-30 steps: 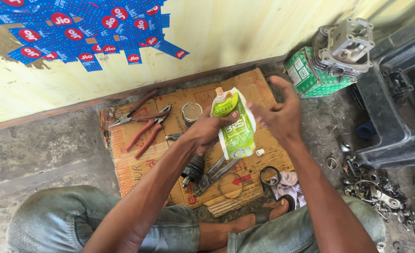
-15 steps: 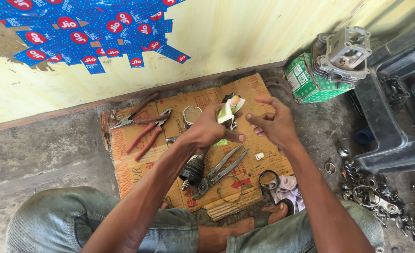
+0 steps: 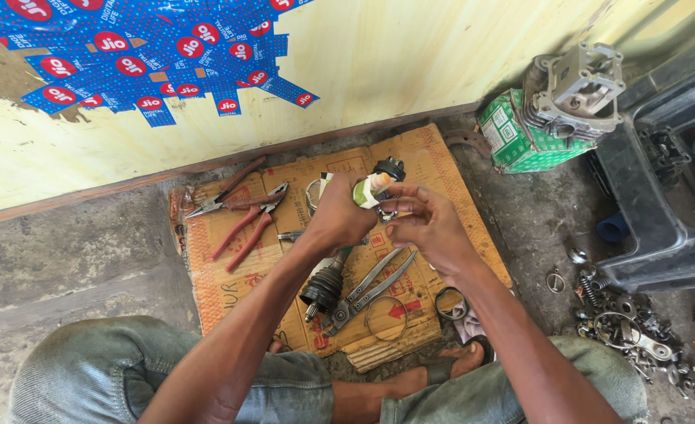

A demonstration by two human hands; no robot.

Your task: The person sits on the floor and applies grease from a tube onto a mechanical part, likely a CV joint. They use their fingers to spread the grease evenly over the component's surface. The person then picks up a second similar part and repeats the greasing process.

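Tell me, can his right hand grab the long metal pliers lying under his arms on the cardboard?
Probably yes. The right hand hovers just above the metal pliers, which lie bare on the cardboard, nothing covering them. Its fingers seem busy at the small packet though.
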